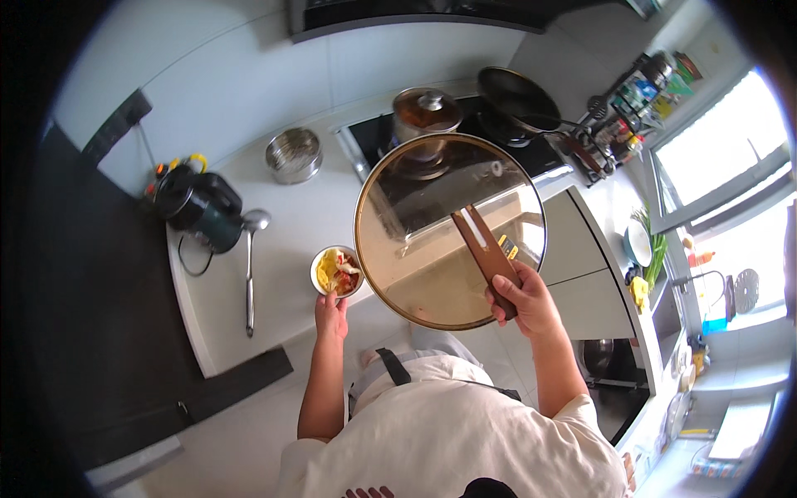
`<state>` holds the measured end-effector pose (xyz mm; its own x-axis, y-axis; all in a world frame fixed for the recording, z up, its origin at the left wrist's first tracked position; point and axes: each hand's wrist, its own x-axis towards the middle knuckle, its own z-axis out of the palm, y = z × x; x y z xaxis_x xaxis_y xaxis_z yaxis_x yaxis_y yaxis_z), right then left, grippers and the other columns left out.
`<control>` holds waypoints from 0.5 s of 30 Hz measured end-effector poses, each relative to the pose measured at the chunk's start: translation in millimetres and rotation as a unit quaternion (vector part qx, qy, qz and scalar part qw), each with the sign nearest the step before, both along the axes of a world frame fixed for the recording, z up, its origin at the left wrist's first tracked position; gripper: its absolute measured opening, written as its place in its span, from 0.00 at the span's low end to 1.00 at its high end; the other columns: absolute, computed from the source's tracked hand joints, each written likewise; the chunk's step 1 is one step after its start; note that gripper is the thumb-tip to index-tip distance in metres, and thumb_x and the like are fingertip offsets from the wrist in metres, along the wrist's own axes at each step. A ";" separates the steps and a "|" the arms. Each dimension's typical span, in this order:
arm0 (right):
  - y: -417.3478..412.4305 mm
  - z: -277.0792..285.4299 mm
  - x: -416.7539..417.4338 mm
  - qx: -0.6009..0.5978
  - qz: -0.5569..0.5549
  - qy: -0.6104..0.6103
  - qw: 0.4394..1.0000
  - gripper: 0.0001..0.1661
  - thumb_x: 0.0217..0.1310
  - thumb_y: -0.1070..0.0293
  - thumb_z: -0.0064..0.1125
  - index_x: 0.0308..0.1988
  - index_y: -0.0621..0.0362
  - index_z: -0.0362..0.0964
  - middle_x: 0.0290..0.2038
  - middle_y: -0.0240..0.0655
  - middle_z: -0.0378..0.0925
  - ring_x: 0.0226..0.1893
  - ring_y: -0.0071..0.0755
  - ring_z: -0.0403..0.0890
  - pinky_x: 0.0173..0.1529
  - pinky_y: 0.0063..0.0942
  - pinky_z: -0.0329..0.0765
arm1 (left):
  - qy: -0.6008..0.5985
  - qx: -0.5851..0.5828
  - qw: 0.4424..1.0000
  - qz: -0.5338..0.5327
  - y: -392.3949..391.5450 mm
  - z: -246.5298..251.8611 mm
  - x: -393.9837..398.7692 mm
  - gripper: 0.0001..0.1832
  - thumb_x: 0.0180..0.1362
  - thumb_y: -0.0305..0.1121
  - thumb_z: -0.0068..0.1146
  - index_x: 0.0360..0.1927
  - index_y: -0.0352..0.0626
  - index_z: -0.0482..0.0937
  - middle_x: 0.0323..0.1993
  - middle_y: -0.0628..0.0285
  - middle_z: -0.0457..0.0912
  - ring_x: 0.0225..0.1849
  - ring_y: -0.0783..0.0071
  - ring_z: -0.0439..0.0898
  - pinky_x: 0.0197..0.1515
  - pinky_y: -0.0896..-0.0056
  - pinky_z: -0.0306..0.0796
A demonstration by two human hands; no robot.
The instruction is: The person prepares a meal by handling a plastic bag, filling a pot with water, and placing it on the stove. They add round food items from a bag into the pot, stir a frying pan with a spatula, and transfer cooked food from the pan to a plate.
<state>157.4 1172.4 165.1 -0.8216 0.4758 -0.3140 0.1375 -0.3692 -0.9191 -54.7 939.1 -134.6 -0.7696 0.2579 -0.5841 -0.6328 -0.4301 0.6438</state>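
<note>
My right hand (530,300) grips the brown handle (482,252) of a large round glass lid (408,274) with a metal rim. The lid is held over the counter's front edge, and part of the cooktop shows through it. My left hand (332,316) holds the near rim of a small white bowl (315,281), left of the lid. Yellow, white and red food (336,269) fills the bowl. Whether the bowl rests on the counter or is slightly raised, I cannot tell.
A covered pot (408,127) and a tilted black frying pan (517,93) stand on the black cooktop (367,134). On the white counter (283,218) are a steel steamer-like pot (294,163), a ladle (250,280) and a dark electric kettle (202,215). A spice rack (629,106) stands right.
</note>
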 end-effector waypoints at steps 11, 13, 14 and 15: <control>186.2 20.4 -14.2 0.031 -0.114 0.092 0.989 0.15 0.67 0.61 0.52 0.43 0.61 0.64 0.27 0.34 0.73 0.16 0.18 0.69 0.16 0.16 0.67 | -0.120 0.029 0.988 0.095 88.4 22.8 -12.2 0.23 0.65 0.34 0.51 0.63 0.47 0.63 0.58 0.57 0.69 0.57 0.61 0.71 0.59 0.52 0.68; 225.6 18.4 -29.0 0.027 -0.108 0.101 0.989 0.14 0.67 0.62 0.52 0.43 0.60 0.64 0.27 0.33 0.73 0.18 0.18 0.70 0.18 0.16 0.68 | -0.122 0.104 0.976 0.145 98.4 15.1 -11.5 0.27 0.63 0.37 0.54 0.63 0.42 0.62 0.57 0.55 0.69 0.58 0.56 0.70 0.60 0.45 0.66; 248.0 16.7 -35.2 0.023 -0.108 0.104 0.988 0.14 0.66 0.62 0.53 0.43 0.61 0.65 0.27 0.33 0.72 0.18 0.18 0.71 0.19 0.17 0.69 | -0.153 0.102 0.968 0.171 110.5 12.0 -7.5 0.27 0.63 0.38 0.54 0.62 0.40 0.62 0.56 0.55 0.70 0.57 0.56 0.71 0.61 0.45 0.65; 269.5 12.1 -40.8 0.013 -0.111 0.108 0.988 0.14 0.66 0.63 0.53 0.43 0.62 0.65 0.27 0.32 0.72 0.19 0.19 0.71 0.19 0.17 0.69 | -0.181 0.094 0.959 0.196 119.9 13.2 -5.4 0.27 0.62 0.38 0.55 0.62 0.39 0.63 0.54 0.56 0.71 0.57 0.55 0.71 0.61 0.45 0.65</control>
<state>116.5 1441.9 177.2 -0.7431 0.6567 -0.1283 -0.1441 -0.3443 -0.9277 -60.1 1059.0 -121.4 -0.5840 0.1167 -0.8033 -0.5663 -0.7676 0.3001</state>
